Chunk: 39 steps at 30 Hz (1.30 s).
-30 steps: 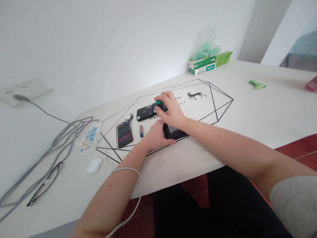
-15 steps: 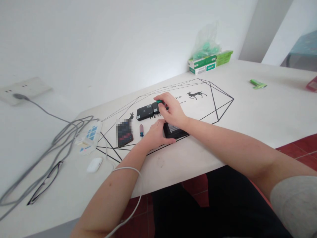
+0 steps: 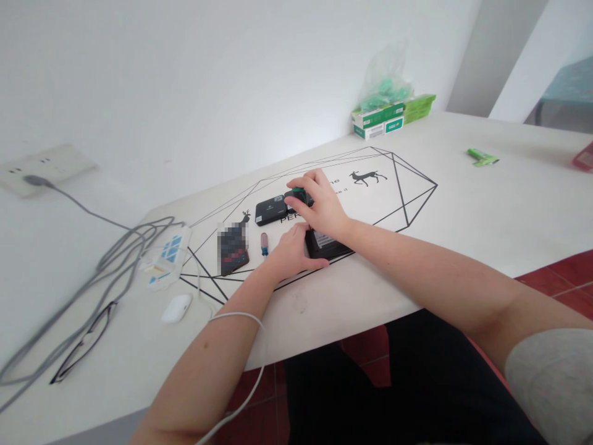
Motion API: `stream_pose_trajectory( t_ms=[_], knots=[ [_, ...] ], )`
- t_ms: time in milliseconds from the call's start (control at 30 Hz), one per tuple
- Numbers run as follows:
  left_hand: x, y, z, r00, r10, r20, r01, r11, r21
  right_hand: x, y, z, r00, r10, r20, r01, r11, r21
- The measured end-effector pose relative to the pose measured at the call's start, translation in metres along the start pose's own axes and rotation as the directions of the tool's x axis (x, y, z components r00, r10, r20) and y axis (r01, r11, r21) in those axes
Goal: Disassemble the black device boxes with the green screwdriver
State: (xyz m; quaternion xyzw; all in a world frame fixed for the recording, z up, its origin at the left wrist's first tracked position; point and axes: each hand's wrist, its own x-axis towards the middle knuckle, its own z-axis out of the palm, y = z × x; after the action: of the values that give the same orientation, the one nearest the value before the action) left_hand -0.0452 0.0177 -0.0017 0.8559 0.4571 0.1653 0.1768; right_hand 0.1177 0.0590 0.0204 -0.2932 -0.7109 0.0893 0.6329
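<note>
My left hand (image 3: 293, 252) grips the left end of a black electronic device (image 3: 331, 246) with a pale label, its thumb stretched along the near edge. Above the device, the thumb and fingers of my right hand (image 3: 319, 204) are around the green handle of what looks like a screwdriver (image 3: 299, 192); its shaft and tip are hidden behind the hand. Behind both hands lies a flat black box (image 3: 270, 211), with a second black box (image 3: 290, 201) beside it, partly covered by my right hand. A small screwdriver (image 3: 264, 243) with a reddish and blue handle rests left of my left hand.
A blurred-out phone (image 3: 235, 250), a white earbud case (image 3: 176, 308), glasses (image 3: 86, 343), a power strip (image 3: 169, 256) and coiled grey cable (image 3: 104, 266) lie at left. A white cord (image 3: 241, 314) crosses my left forearm. Green boxes (image 3: 378, 115) stand by the wall.
The thumb of my right hand has shifted left and its fingers have spread slightly around the green handle. My left hand and the black device have stayed in place.
</note>
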Motion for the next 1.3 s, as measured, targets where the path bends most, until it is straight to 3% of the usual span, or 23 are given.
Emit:
stream_pose_trajectory(
  t_ms=[433, 700, 967, 1300],
  knots=[
    [0.000, -0.002, 0.000, 1.000, 0.015, 0.000, -0.015, 1.000, -0.008, -0.002, 0.005, 0.000, 0.998, -0.018, 0.059, 0.017, 1.000, 0.009],
    [-0.001, 0.002, -0.002, 0.999, -0.029, 0.019, 0.029, 0.999, 0.016, -0.001, 0.004, 0.001, 0.999, 0.030, 0.040, -0.029, 0.999, -0.023],
    [-0.001, 0.000, -0.001, 1.000, 0.000, 0.013, 0.000, 1.000, 0.001, -0.003, 0.009, 0.002, 0.998, 0.055, 0.043, -0.057, 0.998, 0.025],
    [-0.001, 0.003, -0.003, 1.000, -0.016, 0.026, 0.016, 1.000, 0.007, 0.000, 0.005, -0.001, 1.000, 0.006, 0.026, -0.005, 1.000, -0.024]
  ],
)
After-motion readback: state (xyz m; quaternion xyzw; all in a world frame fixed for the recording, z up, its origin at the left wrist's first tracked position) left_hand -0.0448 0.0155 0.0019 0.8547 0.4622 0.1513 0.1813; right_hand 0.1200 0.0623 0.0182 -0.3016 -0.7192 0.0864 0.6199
